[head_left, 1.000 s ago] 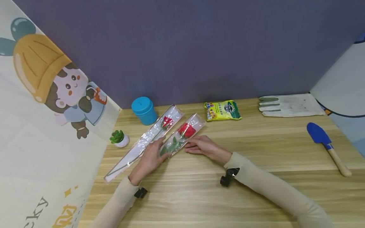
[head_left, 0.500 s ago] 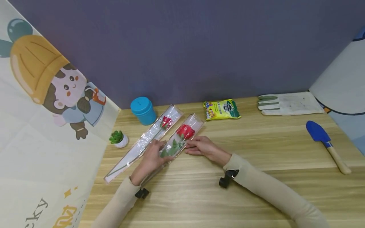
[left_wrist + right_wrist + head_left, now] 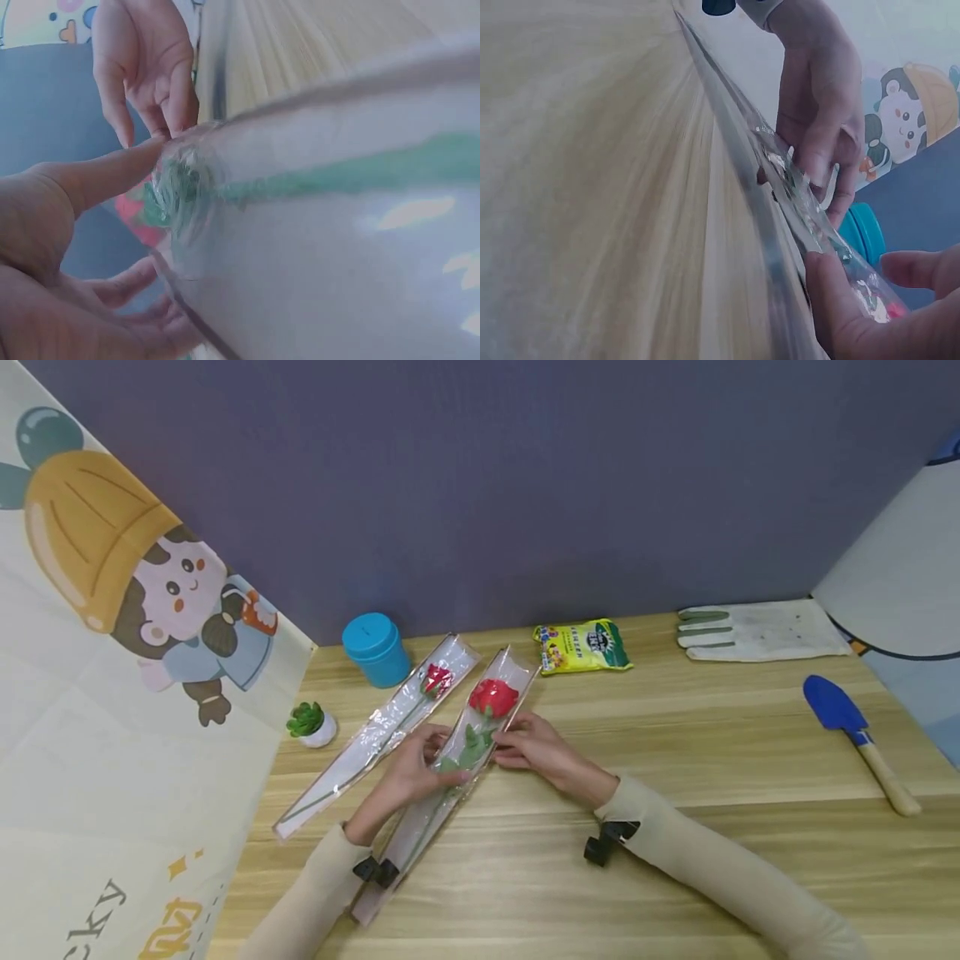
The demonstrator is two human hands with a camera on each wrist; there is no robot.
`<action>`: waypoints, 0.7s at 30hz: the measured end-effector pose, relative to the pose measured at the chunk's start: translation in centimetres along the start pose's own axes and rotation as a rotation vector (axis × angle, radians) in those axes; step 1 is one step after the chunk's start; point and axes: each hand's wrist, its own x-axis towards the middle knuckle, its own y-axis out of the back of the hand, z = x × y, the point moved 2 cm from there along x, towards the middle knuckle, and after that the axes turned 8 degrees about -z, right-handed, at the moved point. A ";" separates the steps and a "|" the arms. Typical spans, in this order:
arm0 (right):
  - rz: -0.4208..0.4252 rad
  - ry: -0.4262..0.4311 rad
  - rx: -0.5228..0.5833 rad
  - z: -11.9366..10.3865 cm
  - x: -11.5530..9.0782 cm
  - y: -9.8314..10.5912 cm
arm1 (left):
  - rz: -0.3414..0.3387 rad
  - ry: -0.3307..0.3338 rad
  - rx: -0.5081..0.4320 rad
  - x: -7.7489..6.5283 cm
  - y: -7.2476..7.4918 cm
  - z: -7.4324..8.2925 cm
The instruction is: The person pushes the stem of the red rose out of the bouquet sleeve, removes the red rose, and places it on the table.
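Observation:
A red rose (image 3: 493, 697) with green leaves lies in a long clear sleeve with a pink edge, slanting between both hands. My left hand (image 3: 411, 772) grips the sleeve at its middle, thumb across the top and fingers at the left edge. Near the bloom, my right hand (image 3: 546, 752) holds the sleeve's right edge. In the right wrist view, that hand's thumb (image 3: 832, 300) and fingers stand on either side of the plastic. The left wrist view shows the green stem (image 3: 360, 169) close up through the wrapper. A second sleeved rose (image 3: 437, 680) lies to the left.
A blue lidded canister (image 3: 377, 652) stands at the back left, with a small potted succulent (image 3: 311, 724) nearer the left wall. Along the back lie a yellow-green packet (image 3: 583, 647) and white work gloves (image 3: 772, 631). A blue trowel (image 3: 858, 739) rests at the right.
The held rose's lower end has come into view below my left hand, and the sleeve has turned steeper. Both hands have shifted slightly with it. The second rose has stayed put.

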 end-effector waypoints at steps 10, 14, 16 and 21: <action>0.083 0.145 -0.083 -0.9 -1.9 1.7 | -0.202 -0.153 -0.253 -0.3 -1.3 1.4; 0.119 0.192 -0.124 -1.2 -2.6 2.4 | -0.305 -0.199 -0.276 -0.2 -2.0 1.9; 0.134 0.214 -0.140 -1.4 -2.9 2.7 | -0.340 -0.229 -0.272 -0.1 -2.3 2.2; 0.130 0.274 -0.159 -1.9 -3.8 3.4 | -0.382 -0.264 -0.307 0.2 -3.1 3.0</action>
